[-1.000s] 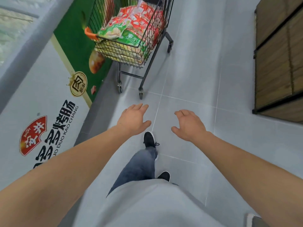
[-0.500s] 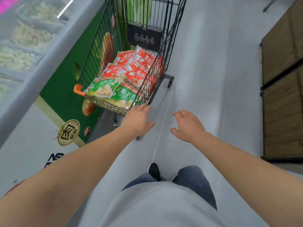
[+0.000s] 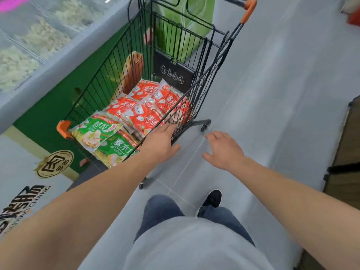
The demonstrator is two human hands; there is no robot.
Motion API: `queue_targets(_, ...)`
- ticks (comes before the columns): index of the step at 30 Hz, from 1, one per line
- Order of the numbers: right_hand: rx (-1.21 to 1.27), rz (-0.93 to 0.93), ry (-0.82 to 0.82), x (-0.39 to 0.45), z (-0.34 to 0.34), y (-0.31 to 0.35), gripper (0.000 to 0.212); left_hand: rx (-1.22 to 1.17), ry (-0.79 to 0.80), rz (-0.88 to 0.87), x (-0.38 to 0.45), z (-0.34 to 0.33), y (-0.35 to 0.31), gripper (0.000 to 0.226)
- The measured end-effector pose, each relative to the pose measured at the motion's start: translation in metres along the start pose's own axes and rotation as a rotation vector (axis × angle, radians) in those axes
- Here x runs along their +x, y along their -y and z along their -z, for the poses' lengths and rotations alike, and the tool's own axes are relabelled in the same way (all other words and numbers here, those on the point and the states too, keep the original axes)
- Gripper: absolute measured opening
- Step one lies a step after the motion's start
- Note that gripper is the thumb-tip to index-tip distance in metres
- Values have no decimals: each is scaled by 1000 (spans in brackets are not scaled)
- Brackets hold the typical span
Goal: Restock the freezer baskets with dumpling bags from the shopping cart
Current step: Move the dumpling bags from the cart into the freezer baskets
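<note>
A black wire shopping cart with orange corner caps stands beside the freezer. Inside lie several red dumpling bags and two green ones nearest me. My left hand hovers over the cart's near right corner, fingers apart, holding nothing. My right hand is just right of the cart above the floor, also open with nothing in it. The chest freezer runs along the left, its glass lid showing pale frozen goods; its baskets are not distinguishable.
The freezer's front panel carries green and white advertising. Grey tiled floor stretches to the right of the cart. A wooden shelving unit stands at the right edge. My legs and black shoe are below.
I have walked up to the cart, which now looms larger and closer. My left hand went from above the floor to over the cart's near corner. Both hands stay open.
</note>
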State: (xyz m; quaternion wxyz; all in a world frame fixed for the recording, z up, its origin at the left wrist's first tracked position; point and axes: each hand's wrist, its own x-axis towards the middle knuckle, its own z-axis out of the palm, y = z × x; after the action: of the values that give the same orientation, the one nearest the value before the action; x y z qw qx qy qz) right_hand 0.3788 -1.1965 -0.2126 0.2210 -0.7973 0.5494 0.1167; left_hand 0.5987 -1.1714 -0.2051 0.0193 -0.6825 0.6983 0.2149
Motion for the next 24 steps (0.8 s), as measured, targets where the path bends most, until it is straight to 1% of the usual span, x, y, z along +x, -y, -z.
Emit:
queue_targets(4,-69,80,-19,45,58,-61,68,-67,-50,73,55,17,-48,75)
queue_targets(7,-61,118,-49,83,100,-92,66,-97,-68,93,97,31,-73,77)
queue_targets(10,-54,169,-106,128,140,-114,64,-117,-126,108,143,49,-89,75)
queue_targets(12,-37,222,-175,160,169,-121,59,-130,-169,128,174,62,-94,74)
queue_targets(16,-52,352,-362,221,227,-126,47,-164,-229,168,229,85,-94,73)
queue_targets(20,-136,450,-455,282,280,-135,46,-216,-298,225,277,108,-101,73)
queue_targets(22,-134,449,-493,304,299,-143,47,-231,-323,250,295,117,-108,73)
queue_targets(24,-145,442,-493,323,315,-151,48,-246,-339,282,310,125,-117,72)
